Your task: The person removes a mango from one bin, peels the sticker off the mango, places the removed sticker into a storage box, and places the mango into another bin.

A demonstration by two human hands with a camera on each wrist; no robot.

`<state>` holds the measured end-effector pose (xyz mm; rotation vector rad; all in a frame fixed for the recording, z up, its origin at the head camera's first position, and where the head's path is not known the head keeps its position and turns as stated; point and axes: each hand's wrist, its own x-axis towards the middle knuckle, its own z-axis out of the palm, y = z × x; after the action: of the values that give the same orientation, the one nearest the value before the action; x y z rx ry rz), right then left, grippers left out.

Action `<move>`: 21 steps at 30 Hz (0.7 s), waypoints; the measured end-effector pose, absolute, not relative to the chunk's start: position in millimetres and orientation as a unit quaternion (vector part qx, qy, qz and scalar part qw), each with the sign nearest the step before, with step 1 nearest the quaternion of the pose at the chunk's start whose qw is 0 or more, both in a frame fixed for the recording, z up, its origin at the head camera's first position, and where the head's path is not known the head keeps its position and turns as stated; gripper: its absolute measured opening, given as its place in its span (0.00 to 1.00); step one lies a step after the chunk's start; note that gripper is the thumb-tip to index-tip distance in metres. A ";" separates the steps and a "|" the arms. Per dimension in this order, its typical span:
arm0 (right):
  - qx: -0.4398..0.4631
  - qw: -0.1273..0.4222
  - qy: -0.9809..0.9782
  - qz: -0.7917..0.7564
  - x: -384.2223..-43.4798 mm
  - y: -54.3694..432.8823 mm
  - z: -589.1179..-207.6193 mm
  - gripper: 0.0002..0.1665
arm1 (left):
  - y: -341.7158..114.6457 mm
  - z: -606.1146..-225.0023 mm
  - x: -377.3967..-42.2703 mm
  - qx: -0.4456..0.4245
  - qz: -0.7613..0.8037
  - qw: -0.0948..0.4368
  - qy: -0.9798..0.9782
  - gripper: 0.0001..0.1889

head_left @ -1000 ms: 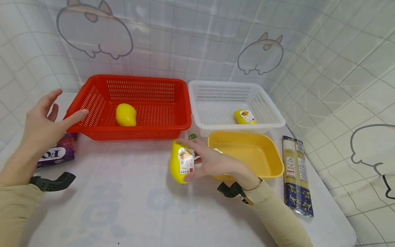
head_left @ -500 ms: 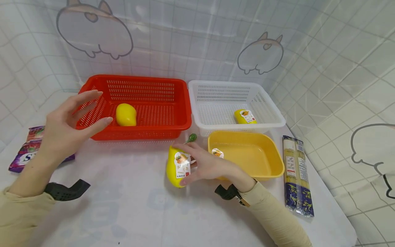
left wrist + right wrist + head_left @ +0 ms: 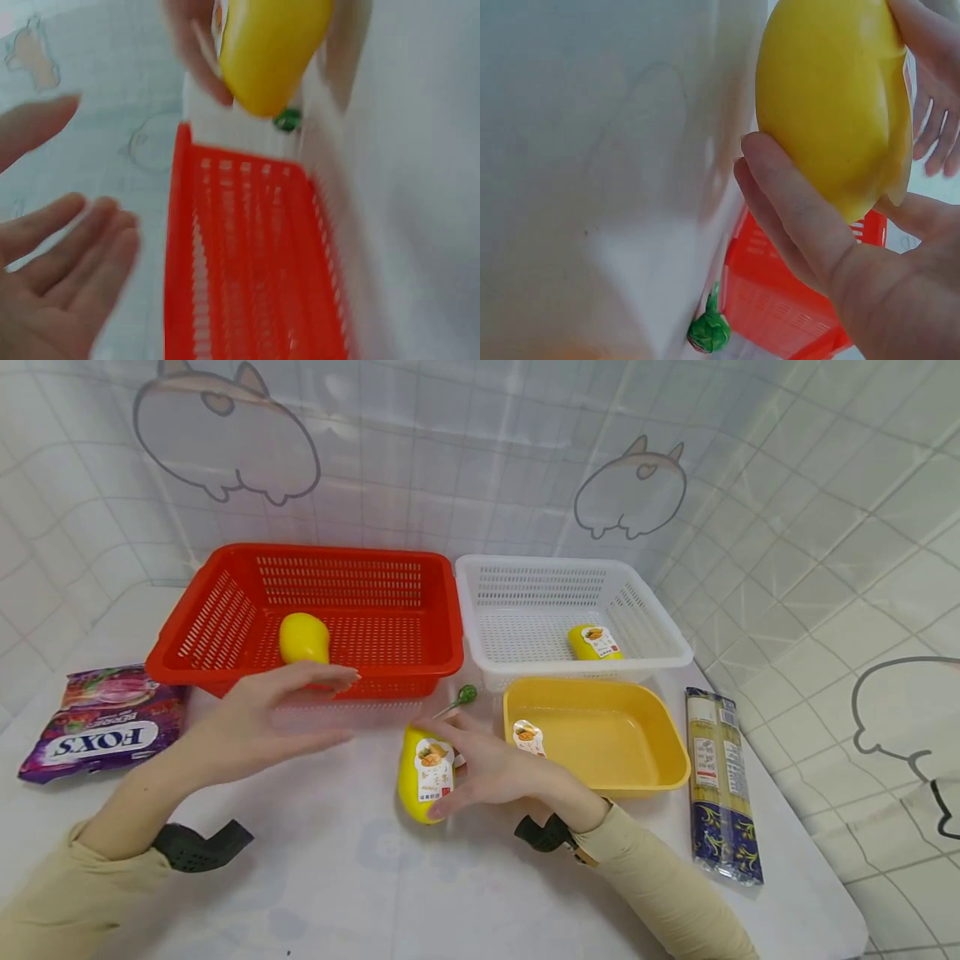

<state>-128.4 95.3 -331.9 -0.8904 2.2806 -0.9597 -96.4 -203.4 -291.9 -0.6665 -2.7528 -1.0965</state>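
My right hand [image 3: 480, 768] grips a yellow mango-shaped package [image 3: 426, 772] with a white label, its thumb and fingers around the right side, above the white table. In the right wrist view, the smooth yellow body [image 3: 829, 105] fills the upper part, with a folded edge along one side. My left hand [image 3: 262, 722] hangs in front of the red basket [image 3: 360, 672], fingers extended and apart from the thumb, with nothing between them. Behind that hand, another yellow mango-shaped package [image 3: 303, 637] lies inside the basket. A third labelled one [image 3: 592, 643] sits in the white basket [image 3: 480, 643].
A yellow tray [image 3: 600, 743] stands right of my right hand, with a similar white label [image 3: 528, 737] at its left end. A green lollipop [image 3: 467, 694] lies between baskets and tray. Noodle packs [image 3: 722, 785] lie far right, a purple FOX'S bag [image 3: 105, 722] far left.
My left hand has swung rightward from the red basket's left end to its front, uncovering the purple bag. My right hand, holding the mango-shaped package, has shifted slightly left and nearer.
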 end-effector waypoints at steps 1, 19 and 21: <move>-0.329 0.254 0.839 -0.351 -128.0 94.4 -333.0 0.59 | -199.3 -294.4 -95.9 -0.222 -0.351 0.021 -0.909 0.36; -0.350 0.236 0.845 -0.329 -127.5 89.6 -340.4 0.61 | -157.7 -343.5 -96.8 -0.273 -0.368 -0.157 -0.875 0.61; -0.351 0.238 0.844 -0.329 -127.5 89.3 -340.9 0.62 | -155.3 -346.0 -95.9 -0.282 -0.367 -0.155 -0.873 0.61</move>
<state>-127.5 89.3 -340.9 -0.9611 2.3123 -0.9001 -95.9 -155.3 -346.0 -0.9862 -3.0495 -1.2837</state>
